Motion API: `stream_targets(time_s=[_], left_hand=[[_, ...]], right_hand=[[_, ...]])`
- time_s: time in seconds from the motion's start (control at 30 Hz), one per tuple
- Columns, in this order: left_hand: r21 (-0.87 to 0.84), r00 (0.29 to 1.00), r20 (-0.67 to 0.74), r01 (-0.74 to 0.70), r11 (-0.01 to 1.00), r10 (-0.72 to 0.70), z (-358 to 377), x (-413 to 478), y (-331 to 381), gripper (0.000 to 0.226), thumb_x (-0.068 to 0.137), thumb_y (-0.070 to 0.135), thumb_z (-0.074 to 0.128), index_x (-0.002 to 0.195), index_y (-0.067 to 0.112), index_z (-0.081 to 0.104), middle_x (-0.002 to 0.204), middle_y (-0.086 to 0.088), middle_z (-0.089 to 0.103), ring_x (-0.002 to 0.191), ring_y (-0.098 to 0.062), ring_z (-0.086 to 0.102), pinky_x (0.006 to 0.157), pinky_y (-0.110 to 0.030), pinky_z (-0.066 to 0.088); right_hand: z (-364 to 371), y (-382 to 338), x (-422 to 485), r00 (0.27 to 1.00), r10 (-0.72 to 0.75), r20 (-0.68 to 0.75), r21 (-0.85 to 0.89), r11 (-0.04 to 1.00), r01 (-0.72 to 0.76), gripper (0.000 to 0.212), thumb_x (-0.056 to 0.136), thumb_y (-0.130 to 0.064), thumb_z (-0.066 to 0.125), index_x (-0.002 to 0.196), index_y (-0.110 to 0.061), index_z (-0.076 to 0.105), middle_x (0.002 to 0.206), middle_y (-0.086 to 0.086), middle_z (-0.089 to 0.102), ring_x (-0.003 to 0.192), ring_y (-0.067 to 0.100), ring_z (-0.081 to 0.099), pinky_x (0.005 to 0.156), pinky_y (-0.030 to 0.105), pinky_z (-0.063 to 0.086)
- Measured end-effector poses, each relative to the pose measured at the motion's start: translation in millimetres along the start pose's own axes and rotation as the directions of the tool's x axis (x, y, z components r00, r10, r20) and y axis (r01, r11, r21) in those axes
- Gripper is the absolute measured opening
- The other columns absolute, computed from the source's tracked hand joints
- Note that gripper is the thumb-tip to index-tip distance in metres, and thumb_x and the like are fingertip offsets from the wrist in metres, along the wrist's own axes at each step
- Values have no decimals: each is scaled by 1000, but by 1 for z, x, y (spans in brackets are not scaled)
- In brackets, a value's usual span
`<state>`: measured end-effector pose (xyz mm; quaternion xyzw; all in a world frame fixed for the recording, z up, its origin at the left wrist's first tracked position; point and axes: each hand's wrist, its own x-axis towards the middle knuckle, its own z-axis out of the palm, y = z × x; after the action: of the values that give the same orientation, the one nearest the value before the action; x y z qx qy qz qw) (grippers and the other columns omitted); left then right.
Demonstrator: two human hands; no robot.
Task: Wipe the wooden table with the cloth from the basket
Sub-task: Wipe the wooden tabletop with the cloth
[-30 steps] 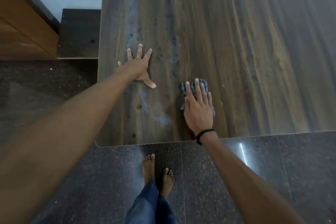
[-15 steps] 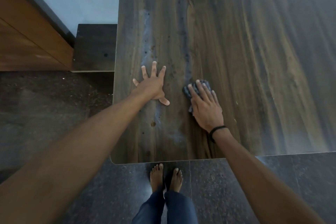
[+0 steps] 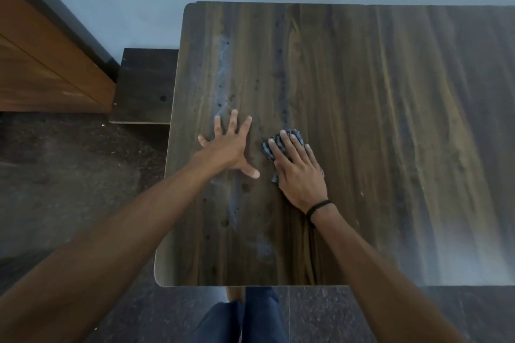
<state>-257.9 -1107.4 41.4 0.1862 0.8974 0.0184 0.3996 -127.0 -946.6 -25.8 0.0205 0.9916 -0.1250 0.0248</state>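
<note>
1. At the centre of the frame, the right hand (image 3: 299, 172) lies flat, palm down, fingers together, pressing a crumpled blue-grey checked cloth (image 3: 268, 148) against the dark brown wooden table (image 3: 376, 133); it is not clenched, the cloth being pinned under the palm and fingers.
2. Most of the cloth is hidden beneath that hand. Only a bunched edge shows beyond the fingertips and along the thumb side, with a sliver at the little-finger side, so its full shape cannot be made out.
3. Just left of it, the left hand (image 3: 228, 146) rests open on the tabletop, fingers spread wide and thumb pointing toward the cloth, grasping nothing. The two hands are close but apart.
4. A thin black band (image 3: 317, 207) circles the right wrist.
5. A pale whitish streak (image 3: 224, 69) runs along the grain in the table's left part, passing under the left hand and going on toward the near edge; dark specks dot the wood beside it.
6. The table is cut off by the right edge of the frame, and that side is blurred.
7. At the bottom centre, blue trouser legs (image 3: 239, 317) show below the table's near edge; the feet are mostly hidden.
8. In the upper left stands an orange-brown wooden cabinet (image 3: 41, 64), partly cut off, with a dark low slab (image 3: 147, 86) between it and the table.
</note>
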Motion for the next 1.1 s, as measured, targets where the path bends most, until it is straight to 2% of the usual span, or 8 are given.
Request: stream_targets(time_s=[0.13, 0.3, 0.43, 0.57, 0.7, 0.83, 0.97, 1.1], left_hand=[[-21, 993, -122, 4, 1000, -6, -51, 33, 6, 144, 62, 56, 87, 154, 34, -20, 157, 1, -39, 145, -38, -30, 113, -73, 3], [-33, 991, -135, -19, 999, 14, -47, 55, -3, 138, 63, 51, 88, 158, 30, -10, 161, 3, -31, 148, -38, -22, 113, -72, 9], [-49, 981, -190, -46, 998, 36, -41, 59, -11, 136, 62, 53, 88, 159, 30, -5, 163, 4, -26, 150, -35, -20, 114, -71, 10], [-40, 985, -169, -37, 998, 30, -40, 62, -8, 137, 62, 53, 88, 158, 29, -7, 162, 3, -28, 149, -36, -21, 114, -71, 9], [-71, 988, -152, -39, 997, 28, -48, 65, -11, 138, 62, 55, 87, 158, 28, -8, 163, 3, -27, 149, -38, -20, 113, -72, 10], [-94, 988, -154, -7, 996, -7, -70, 76, -4, 140, 61, 57, 86, 158, 30, -11, 162, 2, -28, 148, -38, -23, 113, -71, 5], [-82, 995, -102, 13, 997, -21, -84, 91, -11, 143, 60, 57, 87, 157, 31, -15, 160, 3, -33, 146, -39, -27, 113, -73, 1], [-61, 994, -110, 10, 998, -17, -92, 101, -10, 144, 59, 60, 87, 156, 33, -17, 158, 4, -37, 145, -38, -30, 112, -71, -2]], right_hand=[[-8, 8, 42, 968, 246, -42, 36, 969, -244, 57, 103, -32, 30, 159, -26, 21, 167, 5, 14, 154, 23, 8, 124, 50, 15], [-10, 24, 46, 984, -179, 26, -25, 984, 179, 55, 103, -32, 33, 158, -28, 25, 167, 2, 16, 154, 22, 10, 124, 47, 15], [-18, 27, 94, 978, 205, -34, 49, 978, -204, 55, 105, -30, 32, 159, -27, 23, 167, 5, 14, 154, 24, 9, 125, 49, 12], [-16, 29, 92, 1000, -8, 15, 21, 1000, 8, 55, 106, -34, 29, 159, -28, 19, 167, 3, 11, 154, 23, 7, 125, 47, 10], [-22, 34, 116, 964, 263, -38, 71, 963, -260, 55, 106, -31, 31, 159, -27, 20, 167, 4, 11, 154, 24, 7, 124, 51, 13], [-22, 35, 110, 999, -15, 36, 41, 999, 13, 54, 107, -35, 31, 159, -32, 16, 168, 1, 6, 154, 21, 3, 125, 44, 5], [-30, 48, 145, 954, 297, -35, 103, 951, -292, 53, 107, -31, 29, 159, -28, 18, 168, 3, 8, 154, 22, 5, 124, 51, 11], [-26, 47, 140, 998, 48, 31, 33, 998, -49, 54, 107, -35, 28, 160, -32, 14, 168, 1, 4, 154, 22, 2, 125, 44, 2]])
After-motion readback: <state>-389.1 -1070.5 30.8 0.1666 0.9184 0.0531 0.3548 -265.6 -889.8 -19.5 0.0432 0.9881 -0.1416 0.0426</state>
